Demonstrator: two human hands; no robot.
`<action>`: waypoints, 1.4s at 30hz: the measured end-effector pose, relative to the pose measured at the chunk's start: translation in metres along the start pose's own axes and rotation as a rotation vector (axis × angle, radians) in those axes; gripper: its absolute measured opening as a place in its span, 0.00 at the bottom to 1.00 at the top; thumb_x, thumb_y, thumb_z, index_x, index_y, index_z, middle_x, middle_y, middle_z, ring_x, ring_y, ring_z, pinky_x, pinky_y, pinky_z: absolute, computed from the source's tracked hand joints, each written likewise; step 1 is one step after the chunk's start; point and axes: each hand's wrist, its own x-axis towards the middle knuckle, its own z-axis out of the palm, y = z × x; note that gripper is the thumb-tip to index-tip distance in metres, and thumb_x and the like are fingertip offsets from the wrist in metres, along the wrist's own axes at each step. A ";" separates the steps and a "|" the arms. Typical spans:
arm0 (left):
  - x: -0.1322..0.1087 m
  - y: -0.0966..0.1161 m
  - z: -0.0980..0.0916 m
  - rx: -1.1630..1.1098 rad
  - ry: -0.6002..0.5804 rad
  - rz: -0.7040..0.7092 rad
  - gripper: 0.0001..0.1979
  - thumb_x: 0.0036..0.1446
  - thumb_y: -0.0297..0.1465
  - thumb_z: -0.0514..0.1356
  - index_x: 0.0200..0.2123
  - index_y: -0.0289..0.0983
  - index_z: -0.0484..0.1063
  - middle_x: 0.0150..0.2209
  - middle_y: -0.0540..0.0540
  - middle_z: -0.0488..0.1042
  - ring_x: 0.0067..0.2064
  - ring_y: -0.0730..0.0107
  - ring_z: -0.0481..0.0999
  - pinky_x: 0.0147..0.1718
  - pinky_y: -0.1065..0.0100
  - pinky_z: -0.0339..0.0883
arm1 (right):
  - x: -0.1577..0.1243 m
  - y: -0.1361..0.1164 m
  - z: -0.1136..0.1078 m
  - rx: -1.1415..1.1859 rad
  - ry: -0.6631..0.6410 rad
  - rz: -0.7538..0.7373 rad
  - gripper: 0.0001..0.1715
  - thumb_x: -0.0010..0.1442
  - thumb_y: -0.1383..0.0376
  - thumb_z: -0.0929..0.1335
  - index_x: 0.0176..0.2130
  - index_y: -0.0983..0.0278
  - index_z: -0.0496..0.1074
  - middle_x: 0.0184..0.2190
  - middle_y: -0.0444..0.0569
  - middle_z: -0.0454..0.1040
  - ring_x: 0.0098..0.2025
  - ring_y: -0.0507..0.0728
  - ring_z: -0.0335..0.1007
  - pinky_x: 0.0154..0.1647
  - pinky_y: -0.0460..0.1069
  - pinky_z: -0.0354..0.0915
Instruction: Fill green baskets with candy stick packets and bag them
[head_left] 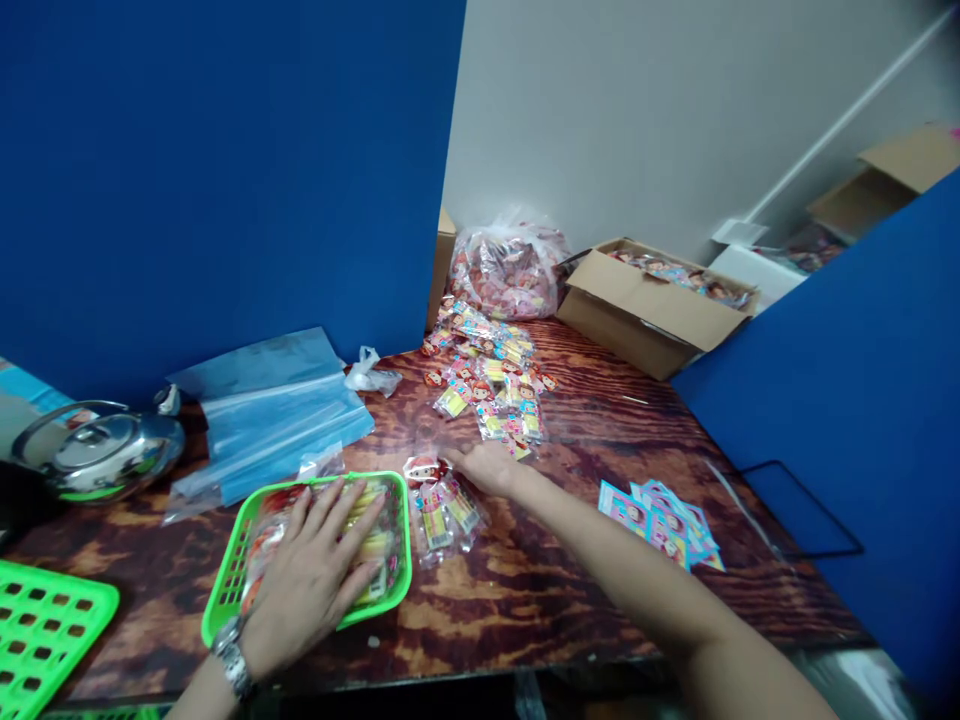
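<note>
My left hand (319, 560), with a metal watch at the wrist, lies flat with fingers apart on clear plastic packets (375, 545) in a green plastic basket (407, 560). The packets have printed cartoon figures and yellow parts inside. Just right of the basket, two or so such packets (435, 525) lie overlapping on the table. My right hand (486, 468) reaches across to their top end, its fingertips drawn together at the edge of a packet. The exact grip is partly hidden. Beyond this hand spreads a loose pile of similar packets (491, 375).
Behind the pile stand a full clear bag (514, 265) and an open cardboard box (637, 315) of packets. Printed cards (664, 525) lie at right. At left are plastic sheets (285, 430), a metal kettle (112, 455) and another green basket (52, 620). Blue partitions (225, 180) flank the table.
</note>
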 end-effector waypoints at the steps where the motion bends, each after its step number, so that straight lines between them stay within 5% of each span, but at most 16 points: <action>1: 0.001 -0.001 0.000 -0.009 -0.023 -0.003 0.31 0.61 0.45 0.50 0.64 0.47 0.47 0.64 0.44 0.55 0.63 0.52 0.54 0.58 0.47 0.47 | -0.001 0.002 -0.002 -0.032 0.006 -0.110 0.23 0.62 0.70 0.59 0.56 0.56 0.62 0.43 0.53 0.74 0.42 0.59 0.71 0.36 0.52 0.67; 5: 0.002 -0.005 -0.001 -0.057 -0.091 -0.005 0.30 0.62 0.44 0.48 0.65 0.49 0.42 0.65 0.47 0.52 0.64 0.52 0.51 0.59 0.46 0.46 | -0.008 0.008 -0.010 -0.153 0.059 -0.557 0.19 0.63 0.68 0.60 0.53 0.56 0.64 0.56 0.49 0.65 0.49 0.59 0.64 0.35 0.50 0.66; 9: 0.003 -0.006 -0.001 -0.098 -0.137 -0.020 0.30 0.62 0.45 0.47 0.65 0.49 0.41 0.66 0.47 0.50 0.65 0.53 0.50 0.59 0.46 0.44 | -0.005 -0.008 -0.009 -0.186 0.153 -0.698 0.19 0.66 0.65 0.58 0.55 0.57 0.62 0.60 0.48 0.60 0.57 0.59 0.55 0.40 0.51 0.64; 13: 0.003 -0.005 -0.001 -0.089 -0.147 -0.010 0.30 0.62 0.45 0.47 0.65 0.48 0.41 0.66 0.46 0.49 0.65 0.52 0.47 0.59 0.46 0.43 | 0.008 -0.033 -0.001 -0.228 0.217 -0.807 0.17 0.66 0.66 0.58 0.52 0.58 0.64 0.52 0.50 0.68 0.55 0.59 0.57 0.48 0.55 0.58; 17: 0.003 -0.003 -0.002 -0.088 -0.132 -0.008 0.29 0.63 0.44 0.47 0.65 0.47 0.42 0.66 0.46 0.50 0.65 0.53 0.48 0.60 0.46 0.43 | 0.016 -0.046 -0.001 -0.274 0.198 -0.808 0.12 0.65 0.65 0.60 0.44 0.61 0.70 0.41 0.51 0.73 0.45 0.59 0.65 0.51 0.59 0.55; 20: 0.003 -0.003 -0.002 -0.089 -0.116 -0.016 0.30 0.62 0.44 0.47 0.65 0.48 0.42 0.66 0.46 0.50 0.65 0.53 0.49 0.60 0.46 0.42 | 0.016 -0.048 -0.010 -0.273 0.163 -0.832 0.08 0.64 0.63 0.62 0.39 0.60 0.71 0.45 0.50 0.72 0.48 0.60 0.63 0.52 0.60 0.54; 26: 0.002 -0.003 -0.001 -0.096 -0.126 -0.020 0.29 0.63 0.45 0.47 0.64 0.48 0.43 0.65 0.47 0.52 0.65 0.54 0.50 0.60 0.46 0.42 | 0.000 -0.025 -0.034 -0.319 0.099 -0.755 0.08 0.62 0.70 0.63 0.38 0.61 0.70 0.30 0.45 0.75 0.39 0.57 0.67 0.53 0.62 0.52; 31: 0.001 -0.003 0.000 -0.079 -0.092 -0.027 0.30 0.62 0.45 0.48 0.64 0.49 0.43 0.65 0.47 0.52 0.65 0.53 0.50 0.60 0.47 0.42 | -0.011 -0.007 -0.016 -0.292 0.105 -0.951 0.09 0.62 0.68 0.63 0.33 0.59 0.71 0.51 0.43 0.70 0.55 0.59 0.58 0.58 0.61 0.47; 34: 0.001 -0.003 0.001 -0.069 -0.080 -0.008 0.31 0.61 0.46 0.48 0.64 0.48 0.43 0.65 0.47 0.52 0.65 0.53 0.50 0.59 0.48 0.42 | -0.011 -0.007 0.001 -0.288 0.143 -0.965 0.09 0.64 0.67 0.61 0.35 0.59 0.70 0.48 0.45 0.71 0.56 0.58 0.57 0.59 0.58 0.46; 38: 0.001 -0.005 0.005 -0.063 -0.041 0.002 0.31 0.60 0.46 0.49 0.64 0.48 0.45 0.64 0.47 0.54 0.63 0.52 0.53 0.59 0.48 0.43 | -0.016 -0.012 0.012 -0.264 0.133 -0.828 0.11 0.65 0.69 0.59 0.39 0.60 0.69 0.33 0.47 0.74 0.42 0.56 0.65 0.55 0.58 0.50; 42: -0.001 -0.006 0.011 -0.044 -0.025 0.014 0.32 0.59 0.46 0.50 0.64 0.48 0.46 0.64 0.46 0.54 0.64 0.51 0.52 0.59 0.48 0.41 | -0.032 -0.017 0.003 -0.147 -0.015 -0.555 0.06 0.61 0.63 0.64 0.36 0.62 0.70 0.34 0.48 0.73 0.38 0.57 0.67 0.50 0.58 0.55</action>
